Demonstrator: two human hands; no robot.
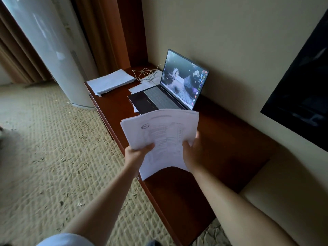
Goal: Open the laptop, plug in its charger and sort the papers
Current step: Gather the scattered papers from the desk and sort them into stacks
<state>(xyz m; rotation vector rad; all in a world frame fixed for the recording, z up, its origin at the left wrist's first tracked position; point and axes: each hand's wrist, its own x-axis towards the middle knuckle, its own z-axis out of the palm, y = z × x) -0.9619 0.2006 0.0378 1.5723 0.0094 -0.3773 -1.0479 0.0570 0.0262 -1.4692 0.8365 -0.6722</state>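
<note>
The room was dim, with soft daylight from the left. The laptop screen (184, 80) glowed. Edges bent and blurred.

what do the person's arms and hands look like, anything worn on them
Both forearms are bare right down to the wrists, with no watch, bracelet or glove showing. No ring can be made out on the left hand or the right hand. The only clothing visible is a light blue sleeve at the upper left arm, at the bottom edge of the view.

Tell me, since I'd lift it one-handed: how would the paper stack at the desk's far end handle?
The paper stack looks thick, so probably heavy for one hand. Its edges look uneven, so loose sheets would likely slide and fan. It would probably sag unsupported, like the sheets held now.
</note>
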